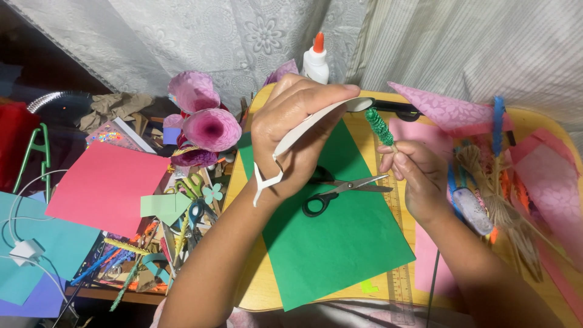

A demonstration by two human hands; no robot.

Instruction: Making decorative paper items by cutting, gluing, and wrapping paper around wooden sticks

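On the left side lie a red paper sheet point(106, 185) and pink paper flowers point(203, 121). Over the green paper point(340, 243) and black scissors point(340, 189), the left hand point(297, 130) closes around a white paper strip point(316, 121). Just beside it, the right hand point(419, 173) pinches a green wrapped stick point(380, 127) upright.

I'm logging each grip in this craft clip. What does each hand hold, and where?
Left hand: a curved white paper strip, pinched mid-length by the fingers. Right hand: a thin stick wrapped in green pipe cleaner, held below the wrapping.
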